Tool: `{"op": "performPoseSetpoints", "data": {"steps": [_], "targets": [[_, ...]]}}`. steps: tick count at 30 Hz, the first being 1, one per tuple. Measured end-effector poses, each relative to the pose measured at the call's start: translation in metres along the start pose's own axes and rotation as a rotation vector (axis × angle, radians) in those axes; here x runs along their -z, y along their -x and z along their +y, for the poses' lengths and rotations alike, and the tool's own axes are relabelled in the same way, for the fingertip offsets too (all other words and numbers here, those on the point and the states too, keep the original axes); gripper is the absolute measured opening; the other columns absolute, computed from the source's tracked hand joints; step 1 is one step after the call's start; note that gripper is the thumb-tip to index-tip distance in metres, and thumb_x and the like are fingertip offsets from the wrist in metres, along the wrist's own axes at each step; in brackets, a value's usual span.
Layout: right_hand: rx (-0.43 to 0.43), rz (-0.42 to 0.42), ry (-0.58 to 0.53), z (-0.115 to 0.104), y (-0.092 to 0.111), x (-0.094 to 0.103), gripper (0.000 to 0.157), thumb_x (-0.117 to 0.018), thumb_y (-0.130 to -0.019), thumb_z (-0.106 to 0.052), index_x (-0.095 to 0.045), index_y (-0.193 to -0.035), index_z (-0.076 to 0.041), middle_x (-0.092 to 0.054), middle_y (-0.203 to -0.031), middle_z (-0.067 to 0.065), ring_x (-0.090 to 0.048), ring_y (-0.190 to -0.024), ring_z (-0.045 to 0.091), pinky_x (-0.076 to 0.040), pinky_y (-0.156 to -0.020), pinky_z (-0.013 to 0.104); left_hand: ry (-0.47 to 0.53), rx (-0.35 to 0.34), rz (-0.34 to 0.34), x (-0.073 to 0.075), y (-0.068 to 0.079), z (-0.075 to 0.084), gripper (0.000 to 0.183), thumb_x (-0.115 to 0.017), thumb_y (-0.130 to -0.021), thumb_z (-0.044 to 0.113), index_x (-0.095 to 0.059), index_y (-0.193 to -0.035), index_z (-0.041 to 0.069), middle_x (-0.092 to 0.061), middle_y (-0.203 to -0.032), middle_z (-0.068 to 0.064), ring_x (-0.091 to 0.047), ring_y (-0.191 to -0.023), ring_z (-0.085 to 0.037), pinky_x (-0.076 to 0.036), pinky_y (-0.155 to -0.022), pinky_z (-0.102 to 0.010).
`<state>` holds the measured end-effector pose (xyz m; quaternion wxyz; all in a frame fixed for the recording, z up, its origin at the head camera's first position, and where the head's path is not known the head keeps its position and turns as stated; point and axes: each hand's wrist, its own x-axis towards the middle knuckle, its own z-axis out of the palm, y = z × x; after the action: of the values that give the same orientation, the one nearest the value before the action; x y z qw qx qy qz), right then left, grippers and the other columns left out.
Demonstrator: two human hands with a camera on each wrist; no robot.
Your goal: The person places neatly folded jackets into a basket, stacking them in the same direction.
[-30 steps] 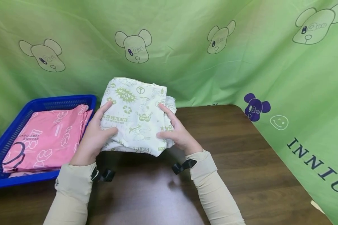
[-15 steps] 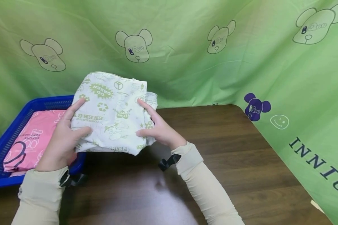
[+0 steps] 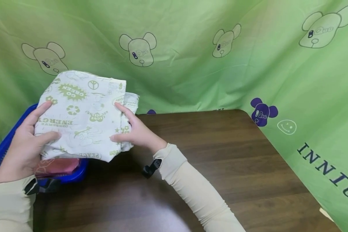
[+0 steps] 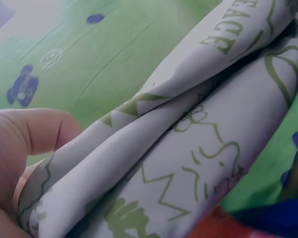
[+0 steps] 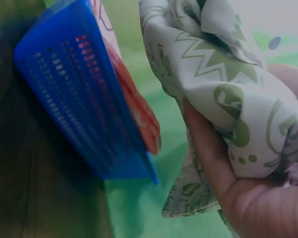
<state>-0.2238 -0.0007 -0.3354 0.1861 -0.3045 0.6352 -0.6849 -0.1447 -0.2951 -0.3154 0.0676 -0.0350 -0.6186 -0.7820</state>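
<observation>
A folded white cloth (image 3: 84,116) with green printed words and drawings is held up between both hands, over the right part of a blue basket. My left hand (image 3: 24,141) grips its left side, thumb on top and other fingers partly hidden beneath. On the right side, my right hand (image 3: 136,130) pinches the cloth the same way. Seen from the left wrist, the layered folds of the cloth (image 4: 154,129) run up from the hand (image 4: 20,163). The right wrist view has the cloth (image 5: 223,84) bunched in the palm of the right hand (image 5: 258,198).
The blue basket (image 5: 79,89) stands on the brown wooden table (image 3: 208,154) at the left, mostly covered by the cloth in the head view. Folded pink fabric (image 3: 58,166) lies in it. A green printed curtain (image 3: 179,64) hangs behind and along the right side.
Both hands have carried the folded white cloth leftward from over the table to over the blue basket. The grip looks the same throughout, and the cloth now hides most of the pink fabric.
</observation>
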Motion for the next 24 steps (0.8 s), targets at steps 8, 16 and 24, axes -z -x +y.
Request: {"op": "performPoseSetpoints", "data": {"steps": [8,16,24], "targets": [[-0.008,0.027,-0.019,-0.001,-0.021,-0.03,0.102,-0.078,-0.081,0.009,-0.027,-0.161,-0.03,-0.061,-0.126,0.004,-0.069,-0.09,0.014,-0.058,-0.086,0.031,0.156,-0.074,0.025,0.04,-0.001,0.006,0.091,-0.047,-0.08,-0.035,-0.05,-0.151,0.022,-0.066,-0.117,-0.002,-0.073,-0.084,-0.017,-0.059,-0.058,-0.031],[-0.004,0.076,0.176,0.0,-0.037,-0.059,0.098,-0.085,-0.079,-0.007,-0.032,-0.159,-0.03,-0.041,-0.153,-0.004,-0.052,-0.112,0.002,-0.042,-0.099,0.017,0.041,-0.219,0.093,0.08,-0.003,0.006,0.091,-0.042,-0.074,-0.039,-0.056,-0.147,0.014,-0.062,-0.119,0.001,-0.068,-0.085,-0.008,-0.057,-0.055,-0.022],[-0.047,0.011,0.125,0.016,-0.048,-0.08,0.095,-0.082,-0.08,0.001,-0.035,-0.159,-0.023,-0.041,-0.153,-0.003,-0.053,-0.107,0.0,-0.044,-0.095,0.014,-0.121,-0.206,0.056,0.121,0.004,0.003,0.091,-0.042,-0.076,-0.035,-0.06,-0.143,0.022,-0.061,-0.115,0.009,-0.064,-0.083,-0.001,-0.053,-0.056,-0.016]]}}
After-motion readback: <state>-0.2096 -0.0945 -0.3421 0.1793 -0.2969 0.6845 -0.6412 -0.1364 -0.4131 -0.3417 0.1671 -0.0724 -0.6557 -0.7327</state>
